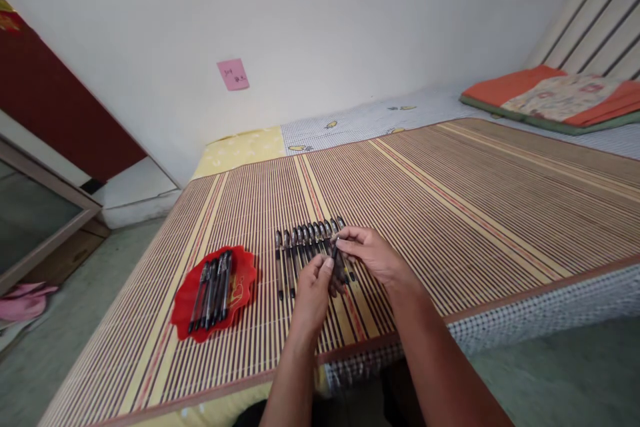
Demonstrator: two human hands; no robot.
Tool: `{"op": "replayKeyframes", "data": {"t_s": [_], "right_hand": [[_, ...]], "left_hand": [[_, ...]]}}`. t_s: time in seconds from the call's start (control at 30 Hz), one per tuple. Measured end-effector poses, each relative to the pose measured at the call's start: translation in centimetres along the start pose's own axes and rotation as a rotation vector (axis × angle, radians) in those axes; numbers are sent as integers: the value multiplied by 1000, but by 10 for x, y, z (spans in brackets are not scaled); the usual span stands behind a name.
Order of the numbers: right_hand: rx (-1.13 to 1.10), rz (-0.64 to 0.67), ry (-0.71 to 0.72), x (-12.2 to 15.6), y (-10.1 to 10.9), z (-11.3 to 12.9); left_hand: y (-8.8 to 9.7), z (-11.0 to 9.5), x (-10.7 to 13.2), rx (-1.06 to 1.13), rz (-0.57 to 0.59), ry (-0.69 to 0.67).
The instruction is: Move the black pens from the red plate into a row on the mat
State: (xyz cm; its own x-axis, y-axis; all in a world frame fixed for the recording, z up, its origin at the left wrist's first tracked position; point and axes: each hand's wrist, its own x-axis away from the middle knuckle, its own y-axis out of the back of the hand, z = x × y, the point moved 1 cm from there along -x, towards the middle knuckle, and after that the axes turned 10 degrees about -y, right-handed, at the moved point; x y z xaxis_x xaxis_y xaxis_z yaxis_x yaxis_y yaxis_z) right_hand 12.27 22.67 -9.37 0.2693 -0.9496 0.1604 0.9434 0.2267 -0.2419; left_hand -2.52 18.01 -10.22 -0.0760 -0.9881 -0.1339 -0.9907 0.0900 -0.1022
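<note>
A row of several black pens [300,243] lies side by side on a striped bamboo mat [450,200]. My left hand [313,293] and my right hand [373,253] meet over the right end of the row. Both pinch one black pen [336,255], the right hand at its upper end, the left hand lower down. Left of the row a red leaf-shaped tray [240,273] holds several more black pens [213,287].
The mat covers a bed whose front edge [500,307] runs close to me. An orange and green folded cushion [550,97] lies at the far right. A pink note [233,74] sticks to the white wall. A glass-fronted cabinet [30,213] stands at left.
</note>
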Motion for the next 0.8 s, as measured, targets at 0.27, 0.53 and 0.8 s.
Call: {"op": "replayKeyframes", "data": {"t_s": [0.27,0.53,0.8], "right_hand": [[14,21,4,0,2,-1],[-72,56,6,-1,7,-4],[-386,-279,138,0,33,6]], "left_hand": [[-1,0,0,17,-94,8],[-2,-1,2,139,34,169],[12,-9,3,-40,238,171]]}}
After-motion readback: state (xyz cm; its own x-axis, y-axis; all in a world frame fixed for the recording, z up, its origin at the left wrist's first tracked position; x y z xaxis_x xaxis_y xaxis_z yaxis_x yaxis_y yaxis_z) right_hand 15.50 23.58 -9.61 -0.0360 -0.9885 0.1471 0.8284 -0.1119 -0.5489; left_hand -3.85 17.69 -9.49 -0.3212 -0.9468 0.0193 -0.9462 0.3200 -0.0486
